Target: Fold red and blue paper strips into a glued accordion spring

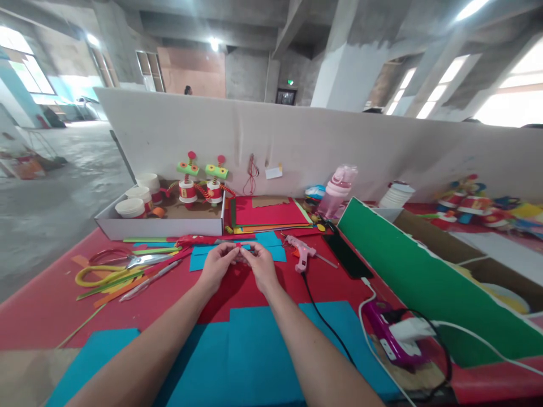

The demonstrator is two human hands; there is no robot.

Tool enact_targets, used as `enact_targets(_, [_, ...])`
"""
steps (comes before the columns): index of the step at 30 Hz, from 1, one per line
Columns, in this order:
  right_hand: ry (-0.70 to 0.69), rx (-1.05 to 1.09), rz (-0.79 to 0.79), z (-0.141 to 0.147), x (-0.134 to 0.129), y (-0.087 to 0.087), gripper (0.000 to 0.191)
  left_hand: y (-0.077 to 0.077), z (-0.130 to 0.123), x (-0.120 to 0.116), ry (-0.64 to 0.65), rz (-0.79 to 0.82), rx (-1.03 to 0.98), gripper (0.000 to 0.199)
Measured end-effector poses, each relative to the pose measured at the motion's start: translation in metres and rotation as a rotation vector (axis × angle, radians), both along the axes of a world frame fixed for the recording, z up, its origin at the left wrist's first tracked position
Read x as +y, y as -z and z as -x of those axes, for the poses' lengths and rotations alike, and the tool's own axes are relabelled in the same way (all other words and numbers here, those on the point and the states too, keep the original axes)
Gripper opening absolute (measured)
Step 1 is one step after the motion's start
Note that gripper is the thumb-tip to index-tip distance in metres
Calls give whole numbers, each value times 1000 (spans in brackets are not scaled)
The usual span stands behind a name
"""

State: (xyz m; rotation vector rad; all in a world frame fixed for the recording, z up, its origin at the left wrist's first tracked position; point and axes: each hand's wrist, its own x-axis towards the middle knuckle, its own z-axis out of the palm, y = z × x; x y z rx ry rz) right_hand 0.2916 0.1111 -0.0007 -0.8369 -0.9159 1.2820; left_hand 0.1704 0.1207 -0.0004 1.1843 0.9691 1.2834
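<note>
My left hand (219,261) and my right hand (259,263) meet above the middle of the red table. Both have their fingers closed, pinching a small red piece (238,245) between the thumbs and fingertips; it looks like paper, but most of it is hidden. Blue paper (270,240) lies flat behind and beside the hands. To the right of my right hand rests a pink hot glue gun (302,252). Left of my left hand are large scissors with yellow handles (99,276), a pen (149,281) and several coloured paper strips (127,287).
A white box (159,228) at the back left holds paper cups (130,207) and two robot-like cup figures (187,191). Coloured sheets (267,213), a pink bottle (337,192), a phone (345,255), a purple power strip (392,339) with cables and a green panel (407,282) occupy the right.
</note>
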Motion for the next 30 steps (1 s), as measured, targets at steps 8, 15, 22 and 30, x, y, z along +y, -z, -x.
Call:
enact_targets(8, [46,4,15,1,4,10,30,-4,1,-1,-3,44,-3,30])
enact_targets(15, [-20,23,72,-5,4,2,36,-6,1,-1,-16,80,-98,27])
enact_targets(22, [-123,183,157,-9,4,3,38,-9,2,-3,71,119,-185,26])
enact_targets(30, [-155,152,129,-8,-1,0,38,-8,2,-4,66,98,-136,27])
